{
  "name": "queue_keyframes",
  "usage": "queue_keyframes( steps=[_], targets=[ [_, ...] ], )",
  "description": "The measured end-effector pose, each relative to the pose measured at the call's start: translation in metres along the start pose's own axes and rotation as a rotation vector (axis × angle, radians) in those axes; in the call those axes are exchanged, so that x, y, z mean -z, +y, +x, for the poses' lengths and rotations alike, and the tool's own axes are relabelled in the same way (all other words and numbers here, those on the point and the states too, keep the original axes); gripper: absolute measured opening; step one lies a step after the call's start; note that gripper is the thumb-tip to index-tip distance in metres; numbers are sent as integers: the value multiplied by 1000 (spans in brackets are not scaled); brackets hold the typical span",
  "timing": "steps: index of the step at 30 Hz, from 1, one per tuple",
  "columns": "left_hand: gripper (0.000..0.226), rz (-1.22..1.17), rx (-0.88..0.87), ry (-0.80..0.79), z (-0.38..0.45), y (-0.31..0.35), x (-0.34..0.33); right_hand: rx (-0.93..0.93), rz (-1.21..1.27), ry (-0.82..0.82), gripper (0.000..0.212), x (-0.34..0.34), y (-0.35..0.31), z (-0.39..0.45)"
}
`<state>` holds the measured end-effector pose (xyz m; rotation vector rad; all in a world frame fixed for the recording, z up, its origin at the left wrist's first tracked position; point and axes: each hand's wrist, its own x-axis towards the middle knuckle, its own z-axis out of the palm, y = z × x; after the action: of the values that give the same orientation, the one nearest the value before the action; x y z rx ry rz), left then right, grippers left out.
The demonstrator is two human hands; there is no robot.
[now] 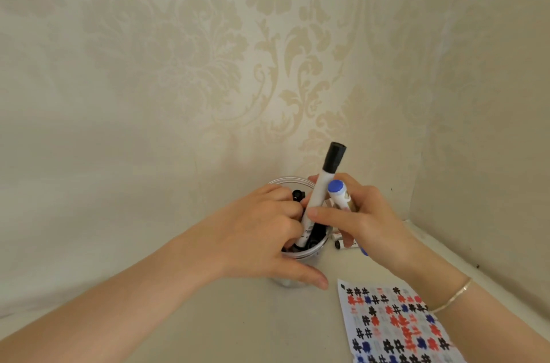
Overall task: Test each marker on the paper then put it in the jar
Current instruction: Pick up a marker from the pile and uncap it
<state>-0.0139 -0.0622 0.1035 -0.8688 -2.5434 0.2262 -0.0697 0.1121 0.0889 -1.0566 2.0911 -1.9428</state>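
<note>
My left hand (262, 231) covers most of the clear jar (309, 252), fingers curled over its rim, thumb down its near wall. My right hand (361, 220) grips a black-capped marker (320, 193) standing in the jar and a blue-capped marker (339, 193). The test paper (395, 324) runs off the surface's near right edge.

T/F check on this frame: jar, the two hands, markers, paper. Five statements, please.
1. The left hand is at the jar. True.
2. The right hand holds a blue-capped marker. True.
3. The black-capped marker lies flat on the paper. False: it stands tilted in the jar.
4. The paper is blank. False: black, red and blue marks cover it.
5. The right wrist wears a bracelet. True.
</note>
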Motion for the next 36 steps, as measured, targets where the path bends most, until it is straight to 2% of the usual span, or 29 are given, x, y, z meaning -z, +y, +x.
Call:
queue_keyframes(
  steps=[2,5,6,8,11,12,14,16,17,20,24,26,28,30,32,34,36],
  targets=[
    [59,7,8,14,-2,0,0,-4,-100,-48,16,3,-2,1],
    [65,-37,40,-25,-2,3,2,-43,-439,-136,20,11,-9,5],
    [66,-30,38,-26,-1,4,3,-67,-480,-173,20,13,-14,6],
    [69,0,29,-16,1,7,2,-64,-406,-183,20,16,-24,5],
    [71,8,17,20,3,8,0,50,-158,60,8,12,-27,0],
    [72,5,14,28,4,8,0,94,-173,91,4,9,-26,0],
    [74,-14,15,45,6,8,-1,114,-366,23,5,3,-18,1],
    [71,-37,21,80,6,7,-2,83,-593,-56,12,5,-15,3],
    [68,-50,25,101,5,6,-2,88,-608,-25,17,7,-16,4],
    [63,-105,35,140,2,4,-3,212,-345,183,14,6,-16,0],
    [57,-125,38,251,5,5,-9,232,-427,138,12,-6,-1,-3],
    [51,-127,41,286,5,5,-9,177,-289,173,8,-3,1,-3],
    [45,-136,70,282,4,5,-7,128,-110,216,18,0,0,-5],
    [42,-170,145,274,3,3,-5,137,-75,213,20,4,0,-6],
    [39,-237,239,263,1,2,-6,157,-130,175,14,4,-1,-4],
    [35,-290,286,267,0,0,-9,167,-296,104,8,5,-1,1],
    [33,-327,293,269,1,-1,-10,199,-480,34,11,6,-4,8]
  ],
)
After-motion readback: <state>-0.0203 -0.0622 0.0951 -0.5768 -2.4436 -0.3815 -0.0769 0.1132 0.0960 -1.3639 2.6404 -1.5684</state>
